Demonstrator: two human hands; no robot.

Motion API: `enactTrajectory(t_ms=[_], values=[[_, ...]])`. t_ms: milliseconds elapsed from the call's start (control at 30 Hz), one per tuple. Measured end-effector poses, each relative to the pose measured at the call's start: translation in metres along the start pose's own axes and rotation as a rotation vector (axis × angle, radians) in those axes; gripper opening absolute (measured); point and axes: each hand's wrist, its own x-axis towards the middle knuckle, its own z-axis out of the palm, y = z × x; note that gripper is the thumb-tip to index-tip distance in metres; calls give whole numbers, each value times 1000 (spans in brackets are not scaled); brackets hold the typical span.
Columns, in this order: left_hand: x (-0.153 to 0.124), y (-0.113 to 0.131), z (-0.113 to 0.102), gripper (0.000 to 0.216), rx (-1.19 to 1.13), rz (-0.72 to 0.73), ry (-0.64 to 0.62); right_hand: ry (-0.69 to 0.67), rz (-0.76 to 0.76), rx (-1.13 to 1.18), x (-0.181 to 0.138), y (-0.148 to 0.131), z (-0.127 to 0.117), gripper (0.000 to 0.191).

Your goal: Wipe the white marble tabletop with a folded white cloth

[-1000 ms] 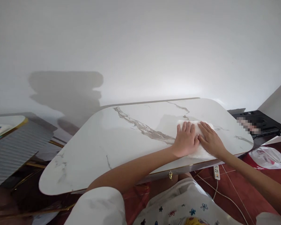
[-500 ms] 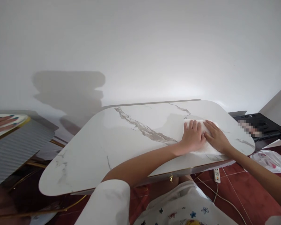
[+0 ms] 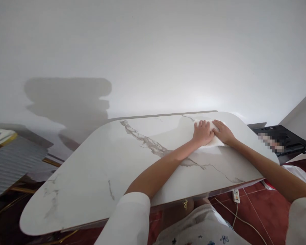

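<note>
A white marble-look table [image 3: 112, 160] with grey veins fills the middle of the view. Near its far right corner lies a white cloth [image 3: 218, 142]. My left hand [image 3: 202, 132] lies flat on the cloth with its fingers stretched out. My right hand [image 3: 223, 132] presses flat beside it on the same cloth, fingers extended and touching the left hand. Both arms reach far across the tabletop. Most of the cloth is hidden under my palms.
A plain white wall stands right behind the table. A black device [image 3: 283, 137] sits to the right. A white plastic bag [image 3: 297, 173] and a power strip [image 3: 236, 196] with its cable lie on the red tiled floor. Grey ribbed panels [image 3: 12, 163] lean at left.
Both hands have slid the cloth away from me, from near the table's front right edge toward the far right corner. My arms are stretched out further.
</note>
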Motion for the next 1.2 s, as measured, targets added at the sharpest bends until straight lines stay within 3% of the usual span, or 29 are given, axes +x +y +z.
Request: enactTrajectory(t_ms=[267,667,867,1200], values=[[44,-36,9,44,10,0,-19,23,65,-16,52,-3,16,49],[75,-68,14,42,14,-82,25,-32,29,3,108,-7,29,50],[87,-65,18,40,53,-134,41,-80,-11,56,124,11,32,53],[100,-39,24,45,52,-120,34,-69,42,66,121,43,24,53]])
